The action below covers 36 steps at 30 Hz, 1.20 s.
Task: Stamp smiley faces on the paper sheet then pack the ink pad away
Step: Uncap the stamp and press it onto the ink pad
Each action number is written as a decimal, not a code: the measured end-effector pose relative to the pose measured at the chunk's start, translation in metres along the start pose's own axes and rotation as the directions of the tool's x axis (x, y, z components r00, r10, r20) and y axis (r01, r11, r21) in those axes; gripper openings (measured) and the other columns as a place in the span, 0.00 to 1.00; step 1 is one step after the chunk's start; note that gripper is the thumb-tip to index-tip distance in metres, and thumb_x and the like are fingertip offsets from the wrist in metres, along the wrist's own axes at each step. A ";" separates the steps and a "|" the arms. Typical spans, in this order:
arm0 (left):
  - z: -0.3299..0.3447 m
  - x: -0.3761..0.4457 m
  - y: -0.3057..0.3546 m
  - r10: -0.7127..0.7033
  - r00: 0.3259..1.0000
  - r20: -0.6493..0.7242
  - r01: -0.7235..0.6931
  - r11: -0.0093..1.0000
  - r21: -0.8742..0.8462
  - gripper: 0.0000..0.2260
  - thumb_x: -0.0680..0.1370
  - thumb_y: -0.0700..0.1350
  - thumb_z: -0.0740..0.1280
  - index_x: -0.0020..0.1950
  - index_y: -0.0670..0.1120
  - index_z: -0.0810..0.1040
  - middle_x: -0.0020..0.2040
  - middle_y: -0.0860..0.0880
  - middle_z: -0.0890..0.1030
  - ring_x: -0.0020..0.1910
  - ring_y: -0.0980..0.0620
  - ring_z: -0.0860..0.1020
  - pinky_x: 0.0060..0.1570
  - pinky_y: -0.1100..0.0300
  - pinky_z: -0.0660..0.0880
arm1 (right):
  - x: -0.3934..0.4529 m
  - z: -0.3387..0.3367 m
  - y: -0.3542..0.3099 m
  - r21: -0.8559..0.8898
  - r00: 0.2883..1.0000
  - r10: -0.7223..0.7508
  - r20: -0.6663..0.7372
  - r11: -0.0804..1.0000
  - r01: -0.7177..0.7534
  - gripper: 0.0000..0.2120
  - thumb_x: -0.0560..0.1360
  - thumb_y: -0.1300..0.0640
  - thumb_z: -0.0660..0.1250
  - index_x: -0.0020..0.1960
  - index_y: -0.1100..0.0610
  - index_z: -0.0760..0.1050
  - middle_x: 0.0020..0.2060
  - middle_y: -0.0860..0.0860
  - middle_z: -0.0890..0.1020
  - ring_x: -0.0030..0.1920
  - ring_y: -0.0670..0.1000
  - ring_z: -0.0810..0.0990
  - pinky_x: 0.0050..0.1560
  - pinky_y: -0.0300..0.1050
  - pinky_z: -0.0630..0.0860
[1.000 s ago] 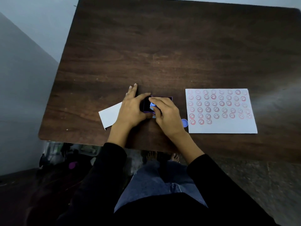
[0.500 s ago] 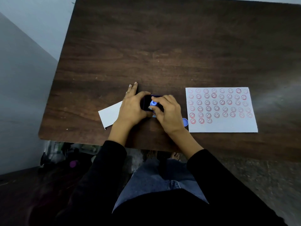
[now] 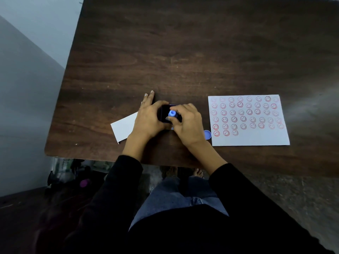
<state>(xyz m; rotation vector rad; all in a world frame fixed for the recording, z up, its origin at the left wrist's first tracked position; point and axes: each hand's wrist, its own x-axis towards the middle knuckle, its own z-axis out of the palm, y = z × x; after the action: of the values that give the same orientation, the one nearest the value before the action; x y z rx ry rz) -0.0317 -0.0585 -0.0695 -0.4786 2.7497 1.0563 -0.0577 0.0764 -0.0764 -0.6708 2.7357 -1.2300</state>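
Observation:
A white paper sheet (image 3: 251, 136) lies at the right of the table, covered with rows of red smiley faces. The dark ink pad case (image 3: 163, 112) sits near the table's front edge between my two hands. My left hand (image 3: 148, 119) grips its left side, two fingers stretched out on the wood. My right hand (image 3: 189, 123) pinches a small blue round stamp (image 3: 172, 113) over the pad. Most of the pad is hidden by my fingers.
A blue round cap (image 3: 207, 134) lies by the sheet's lower left corner. A white card (image 3: 123, 128) lies partly under my left wrist. The dark wooden table (image 3: 183, 52) stretches far behind; its front edge is just below my wrists.
Both hands have closed in tighter over the ink pad, and the blue stamp has shifted slightly towards the pad's middle. The sheet, cap and card have stayed put.

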 end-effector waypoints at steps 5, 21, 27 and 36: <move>0.000 -0.001 0.000 0.001 1.000 0.000 -0.001 1.000 -0.006 0.33 0.63 0.44 0.78 0.66 0.48 0.73 0.78 0.40 0.52 0.77 0.42 0.47 0.75 0.48 0.52 | -0.002 0.003 -0.001 -0.020 0.999 0.024 0.025 1.000 -0.023 0.12 0.70 0.64 0.69 0.53 0.61 0.79 0.49 0.58 0.82 0.50 0.57 0.77 0.52 0.45 0.70; 0.002 -0.001 -0.003 0.014 1.000 -0.013 -0.013 1.000 0.023 0.34 0.64 0.44 0.77 0.69 0.48 0.70 0.77 0.39 0.52 0.77 0.41 0.47 0.75 0.46 0.47 | -0.003 0.002 -0.010 0.012 0.994 0.106 0.011 0.994 -0.106 0.12 0.69 0.64 0.70 0.53 0.61 0.79 0.50 0.57 0.83 0.52 0.58 0.77 0.53 0.48 0.71; 0.013 -0.018 0.017 0.030 0.991 -0.133 -0.022 0.998 0.061 0.45 0.58 0.53 0.80 0.72 0.48 0.66 0.77 0.37 0.53 0.77 0.38 0.45 0.74 0.46 0.42 | -0.004 -0.035 0.001 0.495 0.868 0.452 -0.207 0.813 -0.306 0.13 0.66 0.62 0.75 0.50 0.57 0.81 0.42 0.51 0.85 0.43 0.46 0.82 0.50 0.39 0.77; 0.089 -0.048 0.072 0.345 0.935 -0.089 -0.330 0.933 0.147 0.14 0.74 0.53 0.68 0.55 0.47 0.82 0.74 0.40 0.63 0.76 0.40 0.52 0.75 0.48 0.45 | -0.053 -0.088 0.074 0.664 0.600 0.678 -0.426 0.684 -0.302 0.12 0.69 0.58 0.74 0.52 0.55 0.79 0.48 0.55 0.84 0.49 0.48 0.83 0.44 0.31 0.77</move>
<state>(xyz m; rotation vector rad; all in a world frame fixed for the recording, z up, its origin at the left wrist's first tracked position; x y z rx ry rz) -0.0087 0.0635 -0.0781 -0.0448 3.0533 0.9294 -0.0575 0.2031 -0.0769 0.7280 2.4270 -2.1818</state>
